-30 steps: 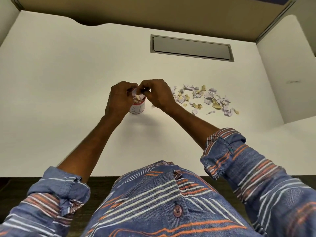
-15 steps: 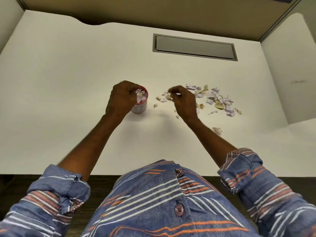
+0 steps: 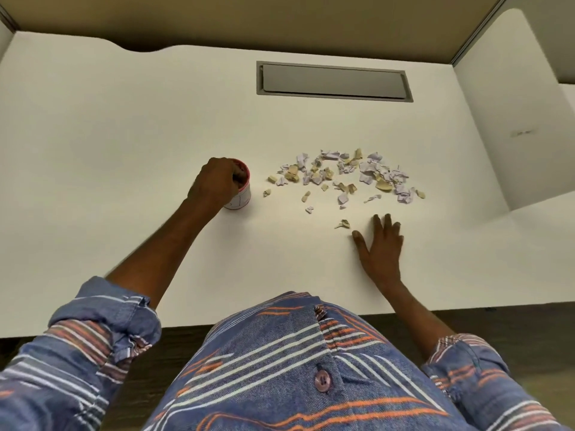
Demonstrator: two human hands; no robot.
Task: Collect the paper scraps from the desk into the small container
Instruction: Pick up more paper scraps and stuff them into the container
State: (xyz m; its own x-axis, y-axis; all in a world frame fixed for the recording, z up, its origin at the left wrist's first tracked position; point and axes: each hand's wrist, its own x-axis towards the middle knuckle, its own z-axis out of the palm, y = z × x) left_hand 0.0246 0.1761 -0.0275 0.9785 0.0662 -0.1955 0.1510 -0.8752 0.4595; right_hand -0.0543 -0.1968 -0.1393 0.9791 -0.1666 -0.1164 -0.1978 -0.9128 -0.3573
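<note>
grey rectangular recessed metal cable hatch [image 3: 334,82] at 12 o'clock, lid shut, flush | tan partition wall [image 3: 280,20] behind far edge | small dark smudge [image 3: 522,132] on white side panel at 2 o'clock

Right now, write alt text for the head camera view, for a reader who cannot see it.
A person's left hand grips a small red-rimmed container on a white desk, while the right hand lies flat and open beside it. Torn paper scraps in lilac and tan lie scattered to the container's right, beyond the right hand.
</note>
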